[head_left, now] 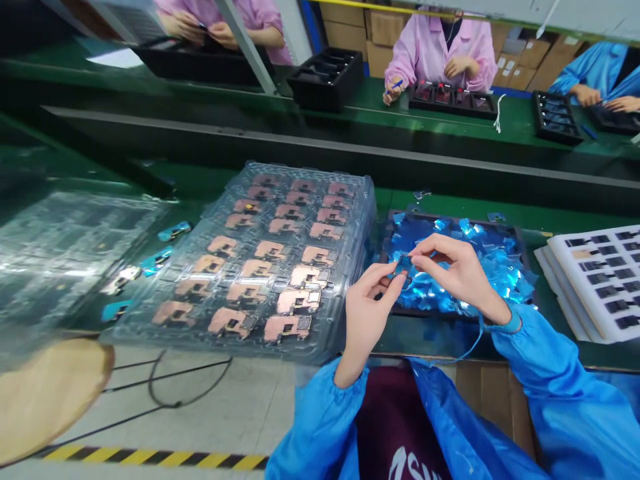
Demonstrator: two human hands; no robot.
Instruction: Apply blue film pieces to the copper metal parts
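Flat dark part [403, 265], pinched by left hand [367, 310] and right hand [459, 268] fingers, crinkly blue film [493, 263]

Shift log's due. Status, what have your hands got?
Left hand, right hand: pinching small dark part. Over black tray of blue film pieces. Stacked clear tray of copper-coloured parts alongside.

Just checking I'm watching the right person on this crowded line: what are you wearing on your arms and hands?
The left sleeve and right sleeve are glossy blue smock fabric, gathered at the cuffs. The left hand and right hand are bare, without gloves. A blue strap circles the right wrist, with a thin blue cord trailing from it.
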